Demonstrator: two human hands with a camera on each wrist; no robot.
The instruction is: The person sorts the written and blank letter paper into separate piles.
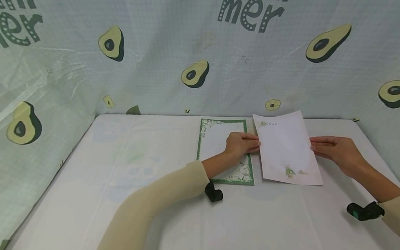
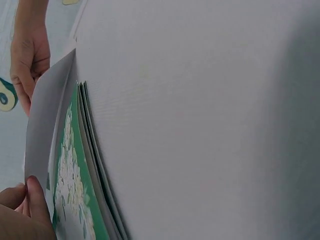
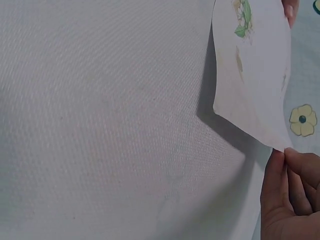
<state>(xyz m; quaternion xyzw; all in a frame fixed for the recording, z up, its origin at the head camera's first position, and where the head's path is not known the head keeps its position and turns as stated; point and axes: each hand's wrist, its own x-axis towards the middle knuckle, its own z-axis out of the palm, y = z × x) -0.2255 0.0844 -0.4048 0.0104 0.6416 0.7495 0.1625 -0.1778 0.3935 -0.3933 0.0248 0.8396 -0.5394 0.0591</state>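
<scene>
Between both hands a pale pink sheet of paper with small printed flowers is held by its side edges, lifted off the table. My left hand pinches its left edge; in the left wrist view, thumb and fingers meet at the paper's edge. My right hand pinches the right edge, and in the right wrist view the fingertips grip near a corner. Under my left hand lies a stack of green-bordered floral paper, several sheets thick in the left wrist view, partly hidden by that hand and forearm.
A white cloth-covered table spreads beneath. Behind it and at the sides hangs a curtain printed with avocados and lettering, close to the table's back edge. A small black wrist camera sits below the right wrist.
</scene>
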